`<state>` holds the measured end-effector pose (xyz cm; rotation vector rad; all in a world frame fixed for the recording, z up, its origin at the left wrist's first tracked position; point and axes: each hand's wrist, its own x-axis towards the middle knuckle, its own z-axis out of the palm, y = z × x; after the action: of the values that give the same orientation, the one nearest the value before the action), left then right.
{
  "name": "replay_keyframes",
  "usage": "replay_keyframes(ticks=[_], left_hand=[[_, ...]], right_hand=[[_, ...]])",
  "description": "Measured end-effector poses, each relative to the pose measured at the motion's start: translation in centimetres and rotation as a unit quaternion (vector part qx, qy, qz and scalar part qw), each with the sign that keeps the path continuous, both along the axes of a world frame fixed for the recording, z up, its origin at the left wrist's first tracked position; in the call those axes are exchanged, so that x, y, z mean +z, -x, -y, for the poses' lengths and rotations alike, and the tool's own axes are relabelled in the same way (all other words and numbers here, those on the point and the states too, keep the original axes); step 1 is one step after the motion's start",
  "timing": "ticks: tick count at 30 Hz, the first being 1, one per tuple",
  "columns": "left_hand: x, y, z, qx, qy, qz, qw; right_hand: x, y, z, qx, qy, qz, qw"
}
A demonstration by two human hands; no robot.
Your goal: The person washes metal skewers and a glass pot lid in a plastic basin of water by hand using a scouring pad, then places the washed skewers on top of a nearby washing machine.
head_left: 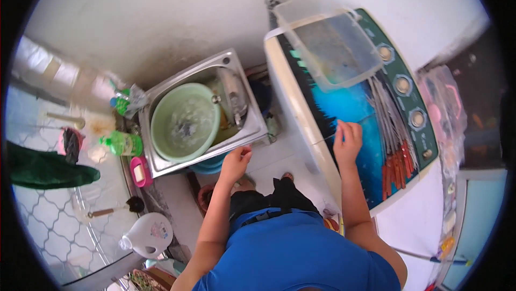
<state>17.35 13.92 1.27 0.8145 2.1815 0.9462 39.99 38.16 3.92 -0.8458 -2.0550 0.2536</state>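
My left hand (235, 164) hovers beside the front edge of a steel sink (249, 138), fingers loosely curled and holding nothing I can see. Inside the sink sits a pale green basin (158, 134) of sudsy water with a small dark item (187, 128) in it. My right hand (348, 143) is over the blue-and-black top of a washing machine (352, 112), its fingers loosely bent and apart, with nothing visible in them. To its right lies a bundle of metal skewers (386, 113) with red handles. A clear plastic bin (338, 49) rests beyond them.
A faucet (216, 99) reaches over the basin. Along the left ledge are a green bottle (122, 143), a pink soap dish (141, 171) and a white detergent jug (150, 235). Dark green cloth (51, 167) hangs at far left. Machine knobs (402, 85) line the right panel.
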Motion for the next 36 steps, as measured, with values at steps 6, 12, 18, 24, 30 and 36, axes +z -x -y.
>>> replay_keyframes(ticks=[6, 12, 18, 24, 30, 36], left_hand=[[-0.9, 5.2, 3.8, 0.037, 0.018, 0.023, 0.999], [-3.1, 12.1, 8.2, 0.079, -0.002, 0.022, 0.997], [-6.9, 18.7, 16.1, 0.130, 0.013, 0.012, 0.991], [-9.6, 22.4, 19.1, 0.124, 0.043, 0.032, 0.991], [-10.9, 24.2, 19.6, 0.148, 0.028, 0.041, 0.988], [-12.5, 24.7, 19.8, 0.181, 0.038, 0.016, 0.983]], right_hand=[[-3.9, 13.1, 7.0, 0.154, 0.191, 0.041, 0.969], [-8.4, 24.0, 9.3, 0.112, 0.282, 0.099, 0.948], [-6.5, 35.4, 12.0, 0.200, 0.159, 0.116, 0.960], [-13.2, 43.5, 11.5, 0.198, -0.111, 0.495, 0.838], [-16.7, 46.3, 10.9, 0.200, -0.090, 0.611, 0.761], [-12.6, 48.2, 10.1, 0.220, 0.010, 0.643, 0.734]])
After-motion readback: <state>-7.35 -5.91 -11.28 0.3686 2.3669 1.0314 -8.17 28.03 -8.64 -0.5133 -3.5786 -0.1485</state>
